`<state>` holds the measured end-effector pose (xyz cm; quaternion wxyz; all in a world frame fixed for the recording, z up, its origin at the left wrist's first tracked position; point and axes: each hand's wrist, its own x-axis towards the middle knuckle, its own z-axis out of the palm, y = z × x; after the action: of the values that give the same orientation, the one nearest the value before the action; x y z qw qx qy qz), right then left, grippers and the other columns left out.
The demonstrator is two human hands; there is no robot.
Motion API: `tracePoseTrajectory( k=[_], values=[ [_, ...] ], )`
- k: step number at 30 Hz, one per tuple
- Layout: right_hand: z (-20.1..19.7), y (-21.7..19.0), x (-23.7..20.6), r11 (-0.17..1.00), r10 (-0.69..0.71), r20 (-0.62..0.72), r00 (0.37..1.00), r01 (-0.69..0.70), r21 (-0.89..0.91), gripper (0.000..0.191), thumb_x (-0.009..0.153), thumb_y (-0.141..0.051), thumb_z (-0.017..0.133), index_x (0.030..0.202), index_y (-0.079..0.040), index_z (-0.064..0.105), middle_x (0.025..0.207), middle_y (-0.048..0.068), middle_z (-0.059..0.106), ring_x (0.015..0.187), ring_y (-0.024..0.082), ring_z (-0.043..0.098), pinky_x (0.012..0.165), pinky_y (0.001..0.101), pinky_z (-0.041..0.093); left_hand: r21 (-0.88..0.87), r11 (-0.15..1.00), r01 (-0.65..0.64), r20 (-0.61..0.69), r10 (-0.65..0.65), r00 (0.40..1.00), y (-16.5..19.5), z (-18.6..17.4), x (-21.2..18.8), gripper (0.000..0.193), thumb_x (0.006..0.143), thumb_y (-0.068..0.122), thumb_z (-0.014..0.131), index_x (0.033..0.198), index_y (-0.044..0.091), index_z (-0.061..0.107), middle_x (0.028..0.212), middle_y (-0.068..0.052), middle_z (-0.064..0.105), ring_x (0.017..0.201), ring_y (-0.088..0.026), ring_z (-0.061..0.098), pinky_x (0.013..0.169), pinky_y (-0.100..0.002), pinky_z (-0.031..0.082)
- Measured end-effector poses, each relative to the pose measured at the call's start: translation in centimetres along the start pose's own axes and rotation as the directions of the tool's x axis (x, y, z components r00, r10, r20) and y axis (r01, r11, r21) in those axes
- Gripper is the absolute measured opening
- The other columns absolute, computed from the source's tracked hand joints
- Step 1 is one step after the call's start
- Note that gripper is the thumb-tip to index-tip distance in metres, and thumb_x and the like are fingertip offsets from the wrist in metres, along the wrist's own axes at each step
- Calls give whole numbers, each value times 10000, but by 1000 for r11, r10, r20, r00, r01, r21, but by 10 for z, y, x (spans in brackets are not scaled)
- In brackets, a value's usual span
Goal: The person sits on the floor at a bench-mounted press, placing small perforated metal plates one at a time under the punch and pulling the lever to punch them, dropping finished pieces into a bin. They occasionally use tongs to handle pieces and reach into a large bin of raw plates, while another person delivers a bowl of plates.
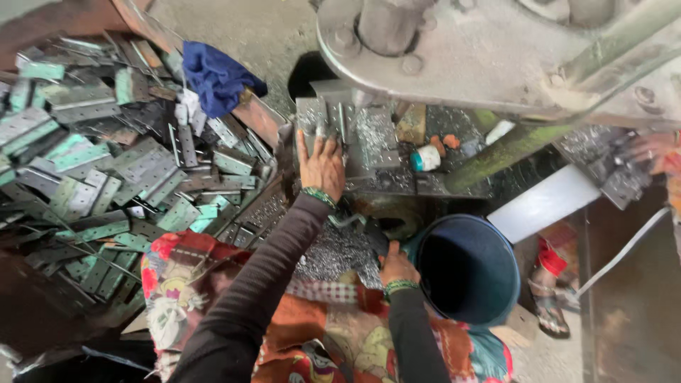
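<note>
My left hand (321, 164) reaches forward and presses a flat perforated metal plate (320, 117) onto the bed of a large grey press machine (489, 50). Its fingers lie on the plate's near edge. My right hand (396, 266) rests low near my lap, closed on a dark flat metal piece (376, 240) beside a heap of shiny metal chips (333, 254). Both wrists wear green bead bangles and dark sleeves.
A big pile of perforated metal plates (106, 163) fills the left, with a blue cloth (218, 76) on top. A dark blue bucket (468, 269) stands right of my right hand. Another person's hand (649, 149) and sandalled foot (550, 305) are at the right.
</note>
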<state>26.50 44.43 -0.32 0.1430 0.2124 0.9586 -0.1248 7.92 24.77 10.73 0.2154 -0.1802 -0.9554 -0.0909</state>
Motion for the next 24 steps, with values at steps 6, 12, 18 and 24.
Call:
tracePoseTrajectory(
  k=[6, 12, 18, 24],
  values=[
    [-58, -6, -8, 988, -15, 59, 998, 23, -151, 526, 929, -409, 652, 1341, -177, 422, 1185, 206, 688, 1075, 434, 685, 886, 559, 541, -12, 1000, 6, 83, -5, 997, -6, -3, 8, 381, 932, 224, 556, 1260, 86, 694, 1339, -76, 617, 1408, -298, 447, 1227, -684, -30],
    [-62, -13, -16, 991, -16, 20, 1000, 19, -130, 506, 952, -432, 625, 1333, -162, 429, 1161, 207, 700, 1062, 429, 703, 862, 570, 551, 25, 999, 45, 146, -48, 988, -10, 15, 35, 376, 942, 251, 518, 1249, 121, 691, 1381, -69, 596, 1431, -279, 401, 1204, -684, -58],
    [-1, 2, 8, 998, 26, 96, 995, -20, -64, 564, 942, -418, 640, 1369, -148, 391, 1138, 232, 696, 1059, 445, 694, 848, 578, 551, -25, 998, 57, 209, -50, 977, -13, 20, 29, 355, 1053, 252, 459, 1318, 150, 674, 1534, -86, 540, 1535, -302, 337, 1249, -661, -37],
    [-42, 2, 2, 991, -37, 51, 998, 43, -126, 510, 941, -409, 651, 1317, -147, 426, 1129, 205, 715, 1048, 420, 703, 864, 564, 540, 18, 1000, 4, 146, -7, 989, -11, 16, 22, 402, 943, 213, 480, 1287, 140, 675, 1527, -79, 505, 1509, -314, 308, 1215, -669, -12]
  ],
)
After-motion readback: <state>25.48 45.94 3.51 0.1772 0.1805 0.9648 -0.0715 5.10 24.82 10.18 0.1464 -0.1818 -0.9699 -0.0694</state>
